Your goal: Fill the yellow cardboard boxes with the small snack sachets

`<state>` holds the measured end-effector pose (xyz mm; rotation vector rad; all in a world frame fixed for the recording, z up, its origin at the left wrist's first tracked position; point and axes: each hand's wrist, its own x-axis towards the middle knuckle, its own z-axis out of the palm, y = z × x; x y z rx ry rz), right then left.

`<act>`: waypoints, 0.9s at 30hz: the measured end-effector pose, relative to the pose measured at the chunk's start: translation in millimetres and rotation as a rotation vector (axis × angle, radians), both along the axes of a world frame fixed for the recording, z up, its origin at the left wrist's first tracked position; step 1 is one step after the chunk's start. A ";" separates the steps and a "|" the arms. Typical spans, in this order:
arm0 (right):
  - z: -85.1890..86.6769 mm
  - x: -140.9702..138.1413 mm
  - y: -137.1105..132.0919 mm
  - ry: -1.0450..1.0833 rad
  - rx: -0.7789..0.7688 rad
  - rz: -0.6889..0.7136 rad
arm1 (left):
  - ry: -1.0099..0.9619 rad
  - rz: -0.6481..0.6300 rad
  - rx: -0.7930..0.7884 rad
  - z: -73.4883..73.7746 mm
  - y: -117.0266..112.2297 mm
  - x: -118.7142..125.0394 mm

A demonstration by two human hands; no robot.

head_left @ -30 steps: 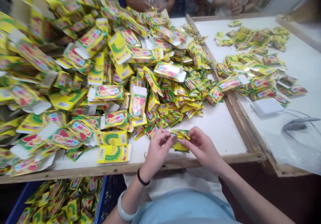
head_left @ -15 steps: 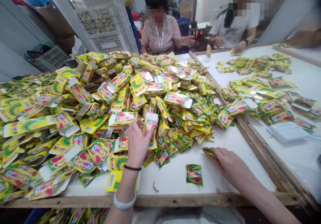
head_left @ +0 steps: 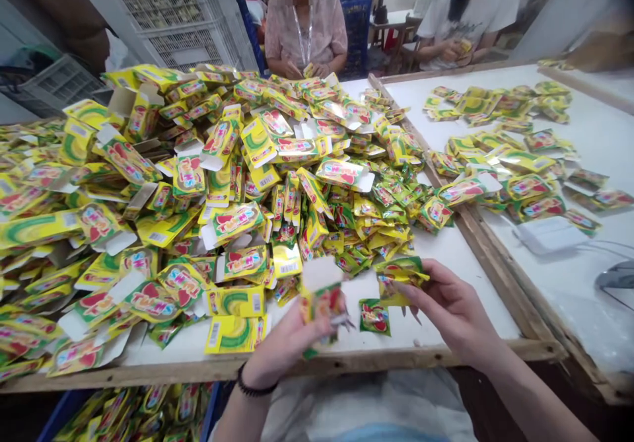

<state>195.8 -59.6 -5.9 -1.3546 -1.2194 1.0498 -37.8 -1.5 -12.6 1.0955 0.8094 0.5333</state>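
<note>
Close to the front edge, my left hand (head_left: pixel 292 339) grips a small yellow-and-green candy box (head_left: pixel 321 300) with a white flap standing up; motion blurs it. My right hand (head_left: pixel 453 313) faces it from the right, fingers closed on a yellow-green candy packet (head_left: pixel 400 277). Between the two hands a single green sachet (head_left: pixel 375 318) lies flat on the white table (head_left: pixel 475 290). Just beyond my left hand rises a big heap of similar boxes (head_left: pixel 238 221), many with flaps up. Several sachets (head_left: pixel 381 224) are piled at the heap's right side.
A wooden strip (head_left: pixel 488 267) divides the tabletop. Past it lie more packets (head_left: pixel 525 158) and a white flat object (head_left: pixel 552 236). Two people sit across the table, holding small packs. A blue crate (head_left: pixel 211 402) of packs is below the front edge; white plastic crates (head_left: pixel 163 6) stand behind.
My left hand has come away from the heap toward me with a box. My right hand has turned and moved inward, raising its packet. The camera has tipped down, and both co-workers' hands have moved.
</note>
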 end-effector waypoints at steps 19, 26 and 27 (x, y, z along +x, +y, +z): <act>33.9 -10.8 -5.5 -0.566 0.024 0.634 | 0.049 -0.323 0.141 -24.1 -29.4 35.1; 13.9 -6.6 -17.7 -0.473 0.286 0.500 | -0.071 -0.442 0.076 -22.4 -25.2 25.0; 12.8 -9.3 -21.1 -0.466 0.251 0.553 | -0.074 -0.444 0.097 -21.7 -25.9 25.7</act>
